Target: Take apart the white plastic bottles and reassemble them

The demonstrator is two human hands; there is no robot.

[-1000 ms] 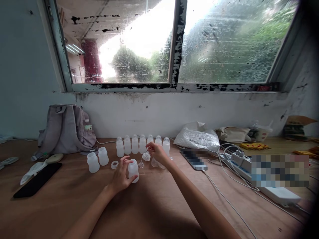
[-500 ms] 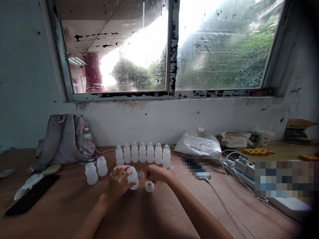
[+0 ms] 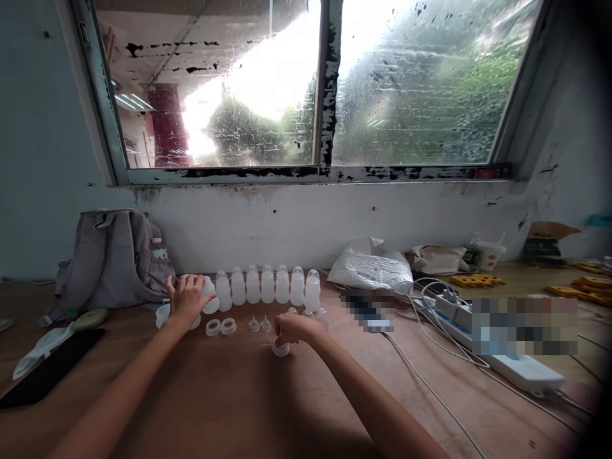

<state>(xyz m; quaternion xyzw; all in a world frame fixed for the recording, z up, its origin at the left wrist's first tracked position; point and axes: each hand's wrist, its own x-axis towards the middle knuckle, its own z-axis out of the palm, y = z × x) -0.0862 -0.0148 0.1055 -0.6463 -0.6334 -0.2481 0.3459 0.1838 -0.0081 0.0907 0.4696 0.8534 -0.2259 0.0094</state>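
Note:
My left hand [image 3: 186, 298] is curved around a frosted baby bottle [image 3: 210, 296], thumb against its side, at the left end of a row of capped bottles [image 3: 268, 285]. Beneath it, two more bottles, one of them an open bottle [image 3: 163, 314], are partly hidden by the hand and wrist. The fingers of my right hand [image 3: 295, 328] are pinched together at the top of a translucent bottle collar [image 3: 280, 349] on the table; the fingertips are partly hidden. Left of it lie two clear nipples [image 3: 253, 324] and two loose collars [image 3: 228, 326]. Small clear caps [image 3: 322, 314] stand behind my right wrist.
A grey backpack [image 3: 112, 255] leans at the wall on the left, with a black flat case [image 3: 52, 370] in front. Toward the right are a silvery plastic package [image 3: 370, 271], a phone with a cable [image 3: 421, 376], and a white power strip [image 3: 535, 374].
My left hand has moved left and away with the bottle, from the middle to beside the other bottles. My right hand is now over the collar. The view has shifted slightly.

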